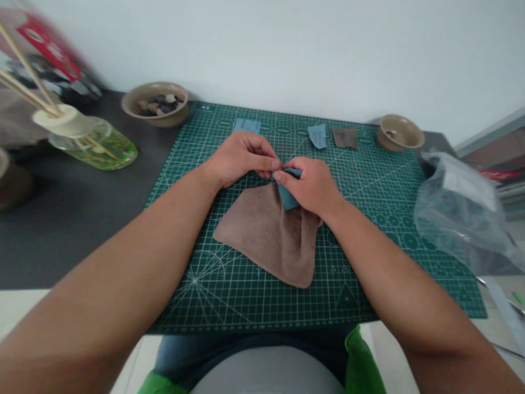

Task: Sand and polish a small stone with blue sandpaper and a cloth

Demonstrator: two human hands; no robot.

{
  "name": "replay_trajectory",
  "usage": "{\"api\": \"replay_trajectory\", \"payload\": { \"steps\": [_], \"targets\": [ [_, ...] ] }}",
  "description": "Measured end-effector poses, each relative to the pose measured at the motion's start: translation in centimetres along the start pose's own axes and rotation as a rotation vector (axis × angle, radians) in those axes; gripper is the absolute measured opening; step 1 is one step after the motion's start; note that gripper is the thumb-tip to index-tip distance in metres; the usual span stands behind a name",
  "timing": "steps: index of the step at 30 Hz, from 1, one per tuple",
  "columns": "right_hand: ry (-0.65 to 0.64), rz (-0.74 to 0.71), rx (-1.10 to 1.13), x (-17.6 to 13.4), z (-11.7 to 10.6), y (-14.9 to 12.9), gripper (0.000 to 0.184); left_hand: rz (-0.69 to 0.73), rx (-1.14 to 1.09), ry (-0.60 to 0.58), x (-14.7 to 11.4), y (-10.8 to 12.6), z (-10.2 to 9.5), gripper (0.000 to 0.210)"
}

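Note:
My left hand point(252, 160) is closed in a pinch over the cutting mat, its fingertips meeting those of my right. Whatever small thing sits between them is too small to make out. My right hand point(309, 183) is closed on a folded blue piece of sandpaper point(289, 198), which hangs below the thumb. Under both hands a brown suede-like cloth point(254, 221) lies spread, bunched into folds on its right side. Part of its upper edge is hidden by my right hand.
On the green cutting mat point(254, 306) lie blue scraps point(317, 135) and a brown scrap point(345, 137). A bowl of stones point(158, 104) stands at the left, another small bowl point(400, 134) at the right. A reed diffuser point(92, 139) and a clear plastic bag point(459, 208) flank the mat.

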State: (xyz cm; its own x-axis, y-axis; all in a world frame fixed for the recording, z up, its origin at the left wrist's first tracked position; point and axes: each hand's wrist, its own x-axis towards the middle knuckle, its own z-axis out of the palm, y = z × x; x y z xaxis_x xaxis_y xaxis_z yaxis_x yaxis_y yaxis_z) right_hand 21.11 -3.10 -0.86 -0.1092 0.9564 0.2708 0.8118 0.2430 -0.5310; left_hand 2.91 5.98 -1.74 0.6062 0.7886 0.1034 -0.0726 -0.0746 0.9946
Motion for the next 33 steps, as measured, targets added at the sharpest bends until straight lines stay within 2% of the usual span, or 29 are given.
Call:
{"api": "replay_trajectory", "payload": {
  "steps": [12,20,33],
  "targets": [
    [-0.004,-0.029,-0.061,-0.01,0.13,0.18,0.033,-0.01,0.014,-0.005,0.02,-0.03,-0.1,0.008],
    [0.0,-0.058,-0.089,-0.16,0.25,0.21,0.041,0.0,-0.004,-0.033,-0.05,-0.11,-0.33,0.015],
    [-0.014,-0.075,-0.106,-0.22,0.03,-0.07,0.037,-0.029,-0.021,-0.058,-0.04,0.01,-0.53,0.018]
  ]
}}
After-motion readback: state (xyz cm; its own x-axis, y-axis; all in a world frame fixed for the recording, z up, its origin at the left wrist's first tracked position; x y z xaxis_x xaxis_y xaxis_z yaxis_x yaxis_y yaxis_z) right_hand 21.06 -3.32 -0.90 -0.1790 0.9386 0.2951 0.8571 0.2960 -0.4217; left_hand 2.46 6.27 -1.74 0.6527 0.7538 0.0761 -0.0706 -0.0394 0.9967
